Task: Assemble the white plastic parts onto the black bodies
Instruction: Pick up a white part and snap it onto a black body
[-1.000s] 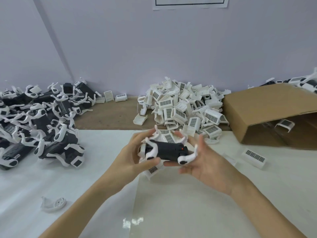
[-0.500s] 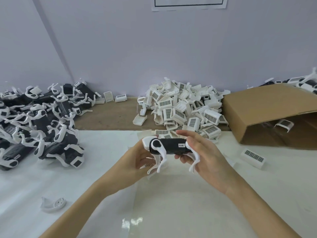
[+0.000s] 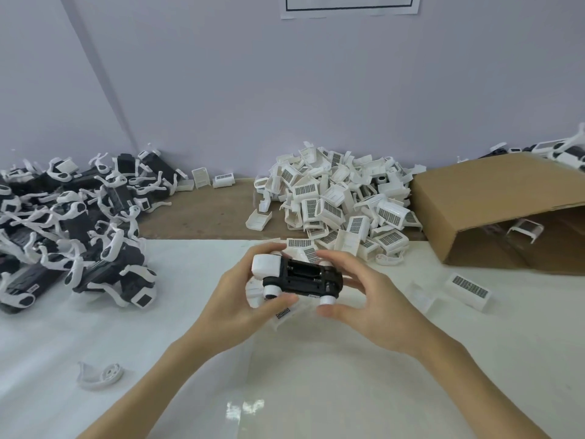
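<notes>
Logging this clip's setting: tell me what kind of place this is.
Probably a small hand-assembly workbench: a heap of loose white plastic parts, a pile of finished black bodies, and a cardboard box lying on its side.

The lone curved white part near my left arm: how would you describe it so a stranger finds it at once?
Start at the black-and-white pile on the table's left, then come toward the near edge. The curved part lies alone on the white sheet, unattached, with a round hub.

A brown cardboard box [image 3: 493, 198] lies tipped open at right; a paper sheet [image 3: 349, 6] hangs on the wall [image 3: 285, 90].
</notes>
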Tool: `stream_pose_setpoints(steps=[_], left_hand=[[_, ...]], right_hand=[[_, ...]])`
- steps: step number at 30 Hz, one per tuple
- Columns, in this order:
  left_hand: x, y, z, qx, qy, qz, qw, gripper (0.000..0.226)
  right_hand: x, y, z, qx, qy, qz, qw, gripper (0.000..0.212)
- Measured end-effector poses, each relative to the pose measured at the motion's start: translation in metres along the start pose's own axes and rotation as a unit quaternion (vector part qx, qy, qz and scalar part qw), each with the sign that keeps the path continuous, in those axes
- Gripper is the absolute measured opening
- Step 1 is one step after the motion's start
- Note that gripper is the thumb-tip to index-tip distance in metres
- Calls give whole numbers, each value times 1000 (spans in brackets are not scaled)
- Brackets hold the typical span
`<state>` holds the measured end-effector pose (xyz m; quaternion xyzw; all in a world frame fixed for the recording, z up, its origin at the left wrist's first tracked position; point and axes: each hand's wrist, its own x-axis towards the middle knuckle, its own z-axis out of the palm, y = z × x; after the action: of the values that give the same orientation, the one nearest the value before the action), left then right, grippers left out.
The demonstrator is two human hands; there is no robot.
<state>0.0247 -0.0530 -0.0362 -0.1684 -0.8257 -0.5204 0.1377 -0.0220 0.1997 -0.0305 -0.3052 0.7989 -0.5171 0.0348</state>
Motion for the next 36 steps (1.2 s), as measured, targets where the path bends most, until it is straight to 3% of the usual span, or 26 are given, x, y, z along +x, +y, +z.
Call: stream_pose_setpoints(steps=[6, 10, 13, 16, 21, 24, 26, 28, 30, 33, 36], left_hand=[[-1, 11, 6, 172, 88, 122, 973, 74], [-1, 14, 25, 237, 138, 223, 936, 79], [0, 14, 30, 260, 135, 243, 925, 85], [-2, 15, 25, 240, 100, 226, 939, 86], [-3, 14, 18, 141, 71, 160, 974, 47], [4, 13, 14, -36, 72, 18, 997, 52], [9, 10, 8, -158, 67, -58, 983, 66], [9, 9, 5, -166, 63, -66, 982, 73], [3, 9, 10, -103, 66, -31, 992, 62], [3, 7, 16, -94, 150, -10, 984, 52], [13, 6, 11, -140, 295, -51, 944, 29]], right_hand=[[1, 5, 9, -86, -3, -37, 996, 73], [2, 7, 29, -64, 4, -51, 997, 68], [3, 9, 31, -47, 5, -57, 997, 68], [4, 10, 27, -47, 7, -57, 997, 67], [5, 9, 17, -89, 67, -79, 991, 68], [2, 5, 13, -69, 105, -79, 989, 65], [1, 3, 14, -53, 129, -76, 987, 60], [2, 0, 18, -40, 141, -67, 987, 57], [2, 0, 26, -17, 138, -60, 989, 57], [2, -1, 40, 106, 150, -30, 983, 49], [3, -1, 54, 163, 169, 20, 972, 33]])
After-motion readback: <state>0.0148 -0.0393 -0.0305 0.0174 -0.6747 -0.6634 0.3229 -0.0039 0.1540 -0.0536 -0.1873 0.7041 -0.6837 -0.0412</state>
